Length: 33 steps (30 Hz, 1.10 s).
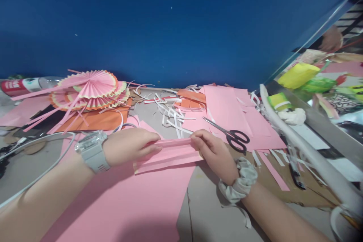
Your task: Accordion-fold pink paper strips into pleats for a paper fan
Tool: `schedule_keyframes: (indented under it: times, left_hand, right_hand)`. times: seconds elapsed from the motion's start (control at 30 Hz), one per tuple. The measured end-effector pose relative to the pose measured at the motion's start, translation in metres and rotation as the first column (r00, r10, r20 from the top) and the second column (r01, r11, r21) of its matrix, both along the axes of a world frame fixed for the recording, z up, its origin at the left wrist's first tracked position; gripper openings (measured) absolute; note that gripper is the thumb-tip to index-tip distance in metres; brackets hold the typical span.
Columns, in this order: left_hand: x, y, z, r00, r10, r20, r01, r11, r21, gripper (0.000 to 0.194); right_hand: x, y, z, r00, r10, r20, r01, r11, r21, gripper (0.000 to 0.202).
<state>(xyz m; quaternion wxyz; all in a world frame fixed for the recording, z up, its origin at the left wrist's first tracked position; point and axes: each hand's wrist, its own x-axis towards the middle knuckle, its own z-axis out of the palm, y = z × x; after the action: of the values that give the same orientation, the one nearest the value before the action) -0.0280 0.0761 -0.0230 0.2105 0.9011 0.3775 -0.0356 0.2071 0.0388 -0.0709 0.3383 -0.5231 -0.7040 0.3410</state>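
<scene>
Between my two hands is a pleated strip of pink paper (170, 155) with pale edges. My left hand (138, 145) pinches its left end, while my right hand (211, 151) grips the right end between thumb and fingers. Beneath it lies a large pink sheet (136, 204). Just beyond my right hand rest scissors (228, 132) with black handles, their blades pointing to the far left. Folded paper fans (93, 87) in pink, orange and cream are stacked at the back left.
Pink sheets (227, 106) and orange paper (191, 99) lie at the back, beside white paper strips (171, 115). A black cutter (296, 176) lies on cardboard at right. A white cable (42, 181) crosses the left side. Another person's hand (331, 39) shows at far right.
</scene>
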Motion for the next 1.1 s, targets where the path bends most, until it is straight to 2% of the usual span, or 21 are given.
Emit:
schedule_keyframes:
  times: [0.1,0.27,0.5,0.7,1.1]
  left_hand:
    - [0.000,0.000,0.001,1.000,0.000,-0.021,0.000,1.000,0.020,0.031]
    - [-0.007,0.003,0.007,0.995,0.078,-0.067,-0.075,0.996,0.041,0.033]
    - [-0.014,0.006,0.020,0.999,0.035,0.022,-0.037,0.994,0.104,0.031]
    - [-0.011,0.002,0.027,0.998,0.027,0.048,-0.030,0.997,0.070,0.037]
    - [-0.012,0.004,0.023,0.998,-0.009,0.061,0.002,0.993,0.119,0.032]
  right_hand:
    - [-0.001,0.000,-0.001,1.000,-0.010,-0.008,0.010,1.000,-0.001,0.022]
    - [0.002,0.001,-0.002,0.998,-0.050,-0.023,0.051,0.998,0.030,0.020]
    - [0.005,0.005,-0.002,0.993,-0.105,-0.060,0.111,0.988,0.106,0.020]
    - [0.006,0.004,-0.004,0.990,-0.112,-0.081,0.121,0.985,0.124,0.019]
    - [0.009,0.006,-0.006,0.988,-0.118,-0.101,0.131,0.981,0.142,0.018]
